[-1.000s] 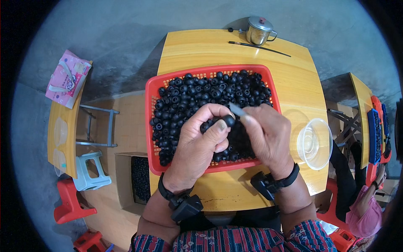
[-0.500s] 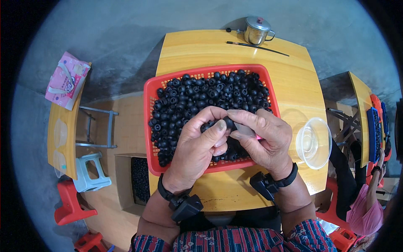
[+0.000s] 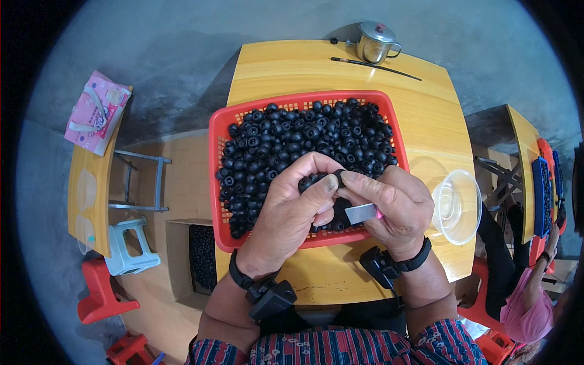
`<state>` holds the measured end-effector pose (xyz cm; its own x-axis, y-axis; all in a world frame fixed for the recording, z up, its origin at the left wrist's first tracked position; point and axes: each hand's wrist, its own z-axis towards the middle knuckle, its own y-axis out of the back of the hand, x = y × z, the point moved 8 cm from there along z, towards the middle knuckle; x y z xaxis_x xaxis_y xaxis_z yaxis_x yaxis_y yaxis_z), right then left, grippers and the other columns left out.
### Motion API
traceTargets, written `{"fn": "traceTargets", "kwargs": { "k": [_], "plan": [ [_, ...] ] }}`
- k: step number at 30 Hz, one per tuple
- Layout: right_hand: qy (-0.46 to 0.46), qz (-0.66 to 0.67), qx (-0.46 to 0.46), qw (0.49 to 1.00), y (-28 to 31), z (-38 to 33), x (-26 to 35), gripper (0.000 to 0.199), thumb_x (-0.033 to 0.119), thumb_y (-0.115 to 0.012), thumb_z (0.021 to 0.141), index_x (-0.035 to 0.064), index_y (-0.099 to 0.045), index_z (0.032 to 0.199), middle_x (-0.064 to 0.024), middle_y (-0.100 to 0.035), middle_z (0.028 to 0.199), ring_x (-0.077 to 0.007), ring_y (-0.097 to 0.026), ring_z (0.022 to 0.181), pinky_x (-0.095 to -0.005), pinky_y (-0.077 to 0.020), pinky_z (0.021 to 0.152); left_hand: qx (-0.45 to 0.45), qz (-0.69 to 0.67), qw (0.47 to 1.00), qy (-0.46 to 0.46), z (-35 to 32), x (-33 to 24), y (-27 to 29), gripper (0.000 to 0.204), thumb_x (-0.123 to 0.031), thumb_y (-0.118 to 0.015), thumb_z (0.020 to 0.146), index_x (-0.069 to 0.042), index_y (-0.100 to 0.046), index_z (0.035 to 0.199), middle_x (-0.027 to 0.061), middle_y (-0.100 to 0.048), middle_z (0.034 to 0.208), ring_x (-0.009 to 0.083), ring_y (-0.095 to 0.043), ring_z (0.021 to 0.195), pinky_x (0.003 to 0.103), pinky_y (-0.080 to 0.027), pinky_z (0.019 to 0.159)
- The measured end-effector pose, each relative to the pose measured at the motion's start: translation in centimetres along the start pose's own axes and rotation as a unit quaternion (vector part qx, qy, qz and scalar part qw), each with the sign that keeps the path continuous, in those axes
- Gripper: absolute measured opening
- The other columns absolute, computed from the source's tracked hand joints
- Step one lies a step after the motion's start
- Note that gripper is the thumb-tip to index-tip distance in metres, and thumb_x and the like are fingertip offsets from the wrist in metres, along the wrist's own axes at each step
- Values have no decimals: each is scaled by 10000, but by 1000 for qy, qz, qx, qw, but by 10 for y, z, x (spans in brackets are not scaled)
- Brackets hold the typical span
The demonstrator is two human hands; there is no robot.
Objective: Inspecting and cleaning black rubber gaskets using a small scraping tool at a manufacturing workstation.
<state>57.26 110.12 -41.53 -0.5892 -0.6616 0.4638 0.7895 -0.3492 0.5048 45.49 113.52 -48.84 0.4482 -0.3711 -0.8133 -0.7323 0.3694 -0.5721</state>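
Over the near part of a red plastic basket (image 3: 214, 158), my two hands meet. My left hand (image 3: 296, 204) is closed around small black round parts, one of them (image 3: 340, 177) pinched at its fingertips. My right hand (image 3: 395, 204) is closed on a small flat-bladed knife (image 3: 361, 213); its metal blade points left, and a bit of pink handle shows by the fingers. The right thumb and forefinger also touch the pinched part. Many more hollow black parts (image 3: 274, 137) fill the basket.
The basket stands on a yellow wooden table (image 3: 426, 115). A clear plastic tub (image 3: 455, 207) is at its right, a lidded metal mug (image 3: 376, 44) and a black stick (image 3: 377, 68) at the back. Lower left, a cardboard box (image 3: 179, 261) holds black parts. A person in pink (image 3: 528, 307) sits far right.
My right hand has turned and shifted slightly right and down, so the knife's blade now shows broadly below the pinched part. My left hand keeps its grip on the black parts.
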Motion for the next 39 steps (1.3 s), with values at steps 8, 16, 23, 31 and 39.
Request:
{"fn": "traceTargets", "kwargs": {
  "k": [8, 16, 23, 31, 39],
  "plan": [
    [-4, 30, -15, 999, 1, 2, 3, 383, 20, -692, 626, 96, -723, 1000, -39, -573, 651, -186, -565, 547, -294, -452, 497, -1, -10, 1000, -1, -1, -1, 0, 200, -201, -535, 985, -28, -520, 1083, -12, -478, 867, 25, -380, 645, 181, -348, 551],
    [-83, 105, 38, 990, -9, 5, -12, 383, 15, -671, 703, 64, -683, 1082, -89, -664, 805, -221, -636, 664, -295, -505, 604, 0, -21, 1000, 8, -3, 0, -6, 245, -259, -518, 995, -41, -520, 1107, -12, -484, 810, 30, -385, 643, 182, -354, 552],
    [-155, 226, 74, 959, -15, -3, -28, 307, 30, -719, 749, 35, -674, 1052, -99, -686, 896, -201, -665, 796, -283, -511, 714, 21, -39, 999, 29, -5, 6, -4, 290, -297, -510, 993, -54, -533, 1148, -41, -512, 856, 19, -355, 632, 170, -315, 543],
    [-207, 248, 70, 944, -15, -6, -34, 278, 66, -750, 764, 23, -671, 1028, -89, -689, 909, -174, -660, 824, -278, -510, 726, 28, -27, 999, 30, -4, 2, -8, 296, -309, -498, 997, -46, -539, 1128, -35, -533, 868, 13, -350, 622, 168, -313, 537],
    [-175, 212, 88, 957, -9, 6, -28, 255, 144, -721, 799, 11, -675, 1011, -116, -665, 844, -202, -634, 749, -296, -491, 677, 15, -75, 996, 43, -4, -7, -9, 198, -216, -514, 993, -37, -529, 1077, 6, -488, 838, 34, -383, 656, 170, -348, 556]
  ]
}}
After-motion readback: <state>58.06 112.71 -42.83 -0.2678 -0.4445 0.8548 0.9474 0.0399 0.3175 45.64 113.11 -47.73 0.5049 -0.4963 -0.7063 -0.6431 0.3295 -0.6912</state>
